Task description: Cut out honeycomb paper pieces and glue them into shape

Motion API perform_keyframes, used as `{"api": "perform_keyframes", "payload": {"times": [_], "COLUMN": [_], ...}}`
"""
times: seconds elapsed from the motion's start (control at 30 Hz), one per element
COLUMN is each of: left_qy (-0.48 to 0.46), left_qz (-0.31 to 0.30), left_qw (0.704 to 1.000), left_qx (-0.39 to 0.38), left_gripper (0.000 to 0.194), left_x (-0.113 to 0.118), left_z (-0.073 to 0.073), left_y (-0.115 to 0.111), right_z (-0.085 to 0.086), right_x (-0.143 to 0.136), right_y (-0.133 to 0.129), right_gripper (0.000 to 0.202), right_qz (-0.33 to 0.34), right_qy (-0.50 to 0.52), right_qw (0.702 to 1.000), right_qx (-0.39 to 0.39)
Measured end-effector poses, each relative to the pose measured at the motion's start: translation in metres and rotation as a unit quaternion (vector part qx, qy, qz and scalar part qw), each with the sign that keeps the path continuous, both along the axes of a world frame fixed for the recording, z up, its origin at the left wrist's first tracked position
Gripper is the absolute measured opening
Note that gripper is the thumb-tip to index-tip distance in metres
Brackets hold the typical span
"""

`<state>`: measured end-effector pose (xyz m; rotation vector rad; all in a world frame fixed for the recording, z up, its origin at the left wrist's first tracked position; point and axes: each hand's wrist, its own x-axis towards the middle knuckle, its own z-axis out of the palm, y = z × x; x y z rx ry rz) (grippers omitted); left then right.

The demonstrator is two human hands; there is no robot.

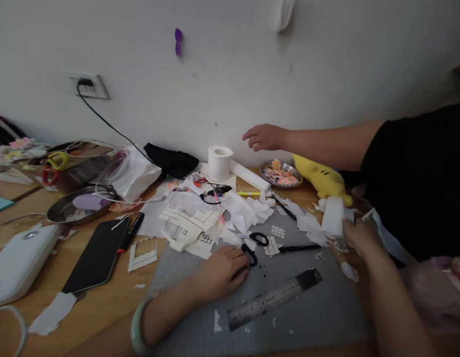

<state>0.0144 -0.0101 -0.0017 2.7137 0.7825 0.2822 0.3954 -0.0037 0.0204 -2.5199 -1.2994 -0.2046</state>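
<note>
My left hand [224, 270], with a pale green bangle on its wrist, rests palm down on the grey cutting mat [200, 322]. Its fingers are curled together beside the black-handled scissors [258, 240]; anything under them is hidden. At the mat's right edge, my right hand [364, 237] is closed on the end of a white block [333, 217]. Between my hands are a dark pen [300, 248] and small cut paper shapes [278, 231]. A metal ruler [272, 299] lies nearer to me. Cut paper pieces with black lines [191, 228] are heaped behind my left hand.
Another person's arm [322, 144] reaches in from the right, above a dish of orange cutouts [281, 174] and a yellow plush toy [321, 178]. A white paper roll [219, 164] stands by the wall. Left are a black phone [98, 255], marker [132, 232] and metal tray [59, 215].
</note>
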Motion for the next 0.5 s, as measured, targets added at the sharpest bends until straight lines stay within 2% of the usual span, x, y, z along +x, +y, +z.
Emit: {"api": "perform_keyframes", "payload": {"times": [0.27,0.5], "left_qy": [0.001,0.006], "left_qz": [0.002,0.001], "left_qw": [1.000,1.000], "left_qx": [0.003,-0.002], "left_gripper": [0.014,0.015], "left_x": [0.000,0.000], "left_z": [0.003,0.005], "left_y": [-0.001,-0.001], "right_z": [0.023,0.032], "right_x": [-0.009,-0.014], "right_y": [0.031,0.030], "right_gripper": [0.068,0.075], "right_qz": [0.037,0.013], "right_qy": [0.019,0.041], "right_qw": [0.995,0.990], "right_qx": [0.095,0.132]}}
